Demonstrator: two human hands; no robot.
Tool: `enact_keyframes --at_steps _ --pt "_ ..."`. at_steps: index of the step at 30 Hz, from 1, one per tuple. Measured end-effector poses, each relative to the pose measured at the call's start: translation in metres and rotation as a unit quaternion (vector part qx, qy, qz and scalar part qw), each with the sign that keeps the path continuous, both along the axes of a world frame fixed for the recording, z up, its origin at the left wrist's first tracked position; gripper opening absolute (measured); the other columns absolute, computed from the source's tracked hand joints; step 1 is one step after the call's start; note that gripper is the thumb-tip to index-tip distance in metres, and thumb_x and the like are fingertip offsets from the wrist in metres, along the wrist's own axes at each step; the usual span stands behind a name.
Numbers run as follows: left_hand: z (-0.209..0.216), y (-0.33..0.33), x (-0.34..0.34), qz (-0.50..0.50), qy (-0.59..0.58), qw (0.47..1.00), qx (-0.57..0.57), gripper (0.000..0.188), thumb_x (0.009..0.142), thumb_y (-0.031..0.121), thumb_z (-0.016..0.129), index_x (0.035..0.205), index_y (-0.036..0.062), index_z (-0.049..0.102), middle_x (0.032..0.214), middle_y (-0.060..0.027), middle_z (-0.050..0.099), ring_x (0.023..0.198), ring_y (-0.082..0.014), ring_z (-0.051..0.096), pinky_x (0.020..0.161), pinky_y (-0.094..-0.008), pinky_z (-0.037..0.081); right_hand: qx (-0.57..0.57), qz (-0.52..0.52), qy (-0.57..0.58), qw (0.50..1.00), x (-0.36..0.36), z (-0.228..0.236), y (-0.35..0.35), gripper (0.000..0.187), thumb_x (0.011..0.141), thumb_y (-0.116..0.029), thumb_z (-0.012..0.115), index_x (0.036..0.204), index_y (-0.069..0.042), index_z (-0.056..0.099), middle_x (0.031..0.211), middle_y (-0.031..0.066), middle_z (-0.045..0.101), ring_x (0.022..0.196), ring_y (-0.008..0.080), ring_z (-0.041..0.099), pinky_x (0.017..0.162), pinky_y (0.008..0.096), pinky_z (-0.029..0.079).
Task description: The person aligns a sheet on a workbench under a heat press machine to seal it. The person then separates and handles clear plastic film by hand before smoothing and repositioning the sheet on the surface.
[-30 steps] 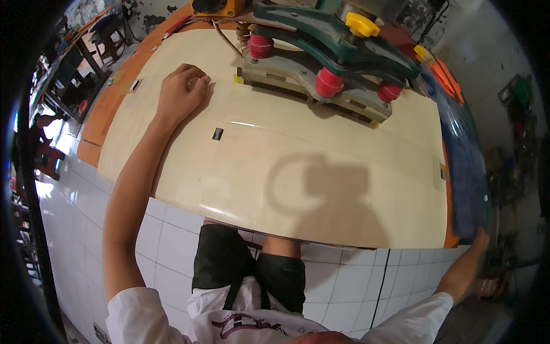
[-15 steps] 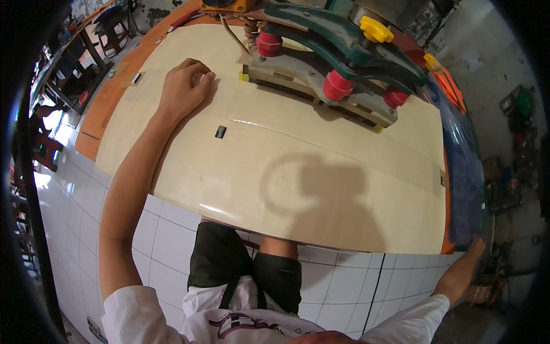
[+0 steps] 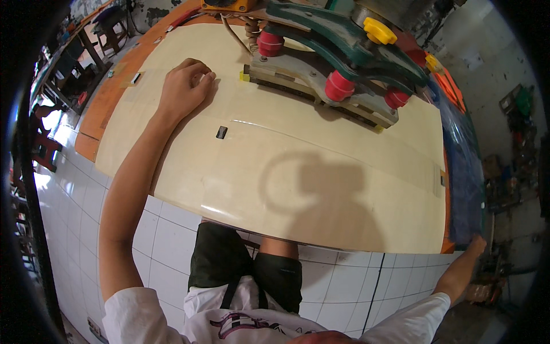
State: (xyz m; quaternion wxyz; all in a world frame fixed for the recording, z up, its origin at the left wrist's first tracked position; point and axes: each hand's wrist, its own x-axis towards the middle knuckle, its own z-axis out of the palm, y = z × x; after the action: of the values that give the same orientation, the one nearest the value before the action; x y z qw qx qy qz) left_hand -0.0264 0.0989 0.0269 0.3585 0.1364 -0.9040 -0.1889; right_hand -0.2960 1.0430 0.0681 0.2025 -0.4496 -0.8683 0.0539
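My left hand [image 3: 186, 86] rests on a large cream-coloured sheet [image 3: 189, 183] that covers the table. Its fingers are loosely curled in and the thumb lies close to the index finger; nothing shows in them. To its right stands a heat-press machine [image 3: 344, 51] with a dark green arm, red round mounts and a yellow knob. Under that arm a grey metal head [image 3: 315, 86] sits over the sheet. At the far right, my right hand [image 3: 473, 245] is by the near corner of a blue plastic-covered strip [image 3: 465, 195]; its fingers are too dark and small to make out.
A small black piece [image 3: 222, 132] lies on the sheet, right of my left forearm. Orange wooden table edging [image 3: 89, 129] shows along the left. Orange-handled tool or cloth [image 3: 450, 89] lies at the back right. Stools and a bench [image 3: 69, 63] stand at the left on white floor tiles.
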Motion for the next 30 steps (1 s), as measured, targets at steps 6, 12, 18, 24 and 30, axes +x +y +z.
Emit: enact_keyframes --at_steps 6,12,18,24,30 --pt "0.004 0.001 0.004 0.010 -0.022 1.000 -0.013 0.027 0.081 0.024 0.060 0.086 0.0000 0.069 0.093 -0.0157 0.065 0.079 -0.0315 0.063 0.073 -0.0385 0.049 0.019 0.006 -0.009 1.000 -0.003 -0.014 -0.035 0.039 0.089 -0.027 0.049 0.114 -0.002 0.065 0.118 0.0140 0.062 0.103 0.0302 0.060 0.090 0.0402 0.047" --pt "0.000 -0.003 -0.001 0.003 -0.011 1.000 -0.012 0.027 0.081 0.024 0.059 0.087 -0.0002 0.069 0.095 -0.0156 0.064 0.081 -0.0320 0.063 0.075 -0.0386 0.049 -0.042 0.091 -0.014 0.995 0.001 -0.004 -0.008 0.033 0.088 -0.027 0.053 0.101 -0.001 0.070 0.099 0.0110 0.064 0.084 0.0218 0.054 0.077 0.0389 0.046" --pt "0.002 -0.001 0.001 0.010 -0.016 1.000 -0.005 0.027 0.081 0.024 0.059 0.088 -0.0006 0.069 0.098 -0.0158 0.064 0.084 -0.0329 0.063 0.077 -0.0384 0.049 -0.018 0.094 -0.013 0.995 -0.008 -0.014 0.011 0.032 0.088 -0.026 0.053 0.100 -0.001 0.070 0.099 0.0122 0.064 0.083 0.0225 0.056 0.076 0.0390 0.047" --pt "0.004 0.001 0.000 0.009 -0.028 0.999 -0.017 0.027 0.082 0.025 0.060 0.089 -0.0004 0.069 0.101 -0.0159 0.064 0.086 -0.0328 0.063 0.078 -0.0381 0.049 0.012 0.125 -0.054 0.991 -0.032 -0.034 0.067 0.032 0.089 -0.026 0.052 0.099 -0.001 0.069 0.098 0.0133 0.065 0.082 0.0232 0.057 0.075 0.0392 0.047" --pt "-0.003 -0.004 0.003 0.006 -0.012 1.000 0.001 0.026 0.082 0.024 0.060 0.088 -0.0001 0.069 0.100 -0.0152 0.064 0.085 -0.0323 0.063 0.078 -0.0380 0.049 0.018 0.170 -0.097 0.980 -0.054 -0.024 0.125 0.031 0.090 -0.025 0.051 0.097 -0.001 0.069 0.098 0.0145 0.065 0.081 0.0240 0.058 0.074 0.0393 0.047"
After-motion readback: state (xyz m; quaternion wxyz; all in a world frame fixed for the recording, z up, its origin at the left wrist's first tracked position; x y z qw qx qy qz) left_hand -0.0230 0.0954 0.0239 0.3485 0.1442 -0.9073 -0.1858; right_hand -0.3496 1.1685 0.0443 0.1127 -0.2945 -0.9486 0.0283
